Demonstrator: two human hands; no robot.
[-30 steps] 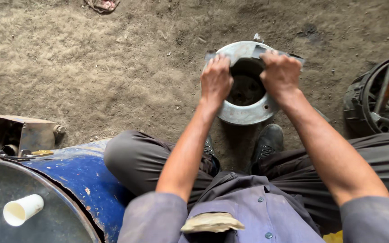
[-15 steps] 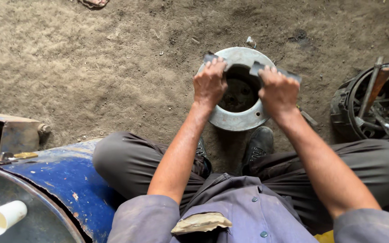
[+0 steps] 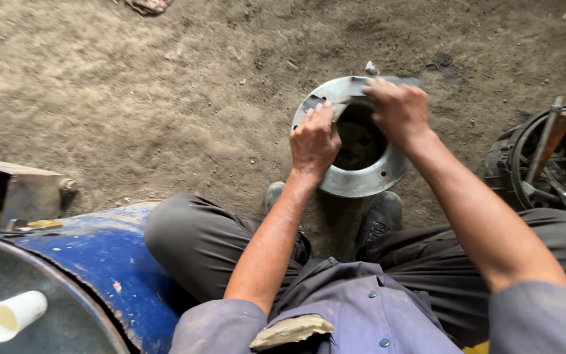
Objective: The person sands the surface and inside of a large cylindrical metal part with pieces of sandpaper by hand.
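Left hand (image 3: 314,141) and right hand (image 3: 397,108) are gripping a dark abrasive strip (image 3: 361,85) across the round grey metal ring's (image 3: 361,180) rim; bare dirt floor (image 3: 165,98) is lying open around.

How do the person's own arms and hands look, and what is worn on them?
Both the left hand and the right hand are bare, with no gloves, rings or watch to be seen. The forearms are bare too. Short grey-blue shirt sleeves end above the elbows, and the cloth looks dusty and worn.
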